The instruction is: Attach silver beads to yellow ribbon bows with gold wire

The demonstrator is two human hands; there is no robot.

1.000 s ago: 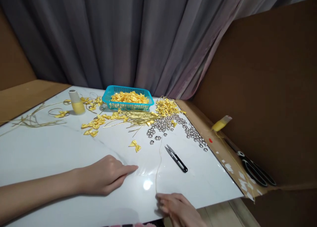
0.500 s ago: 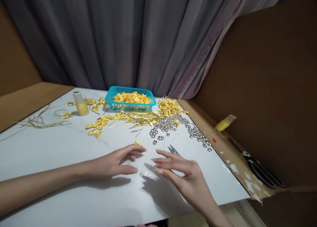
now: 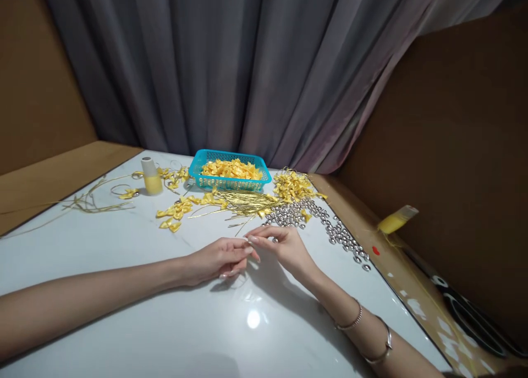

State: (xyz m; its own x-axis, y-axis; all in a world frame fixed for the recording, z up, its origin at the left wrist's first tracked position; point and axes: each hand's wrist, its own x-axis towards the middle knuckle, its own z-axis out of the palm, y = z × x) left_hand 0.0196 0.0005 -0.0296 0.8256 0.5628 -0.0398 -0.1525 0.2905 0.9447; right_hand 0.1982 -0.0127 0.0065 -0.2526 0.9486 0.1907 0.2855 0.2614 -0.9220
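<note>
My left hand (image 3: 225,261) is over the middle of the white tabletop, its fingers curled in and closed. My right hand (image 3: 282,246) meets it from the right, thumb and fingers pressed together at the left fingertips. Whatever is between the fingers is too small or hidden to make out. Just beyond the hands are a bundle of gold cords (image 3: 251,203), a spread of small silver beads (image 3: 289,214) and loose yellow ribbon bows (image 3: 175,208).
A blue basket (image 3: 231,185) of yellow pieces stands at the back, beside a pile of yellow bows with cords (image 3: 293,185). A yellow-and-white bottle (image 3: 152,177) is at left. Black-handled scissors (image 3: 474,317) and a yellow spool-like item (image 3: 398,220) are along the right edge.
My hands have come together, and their fingers have closed from a looser, parted pose. The small scissors and single bow near them no longer show. The view has shifted slightly.
</note>
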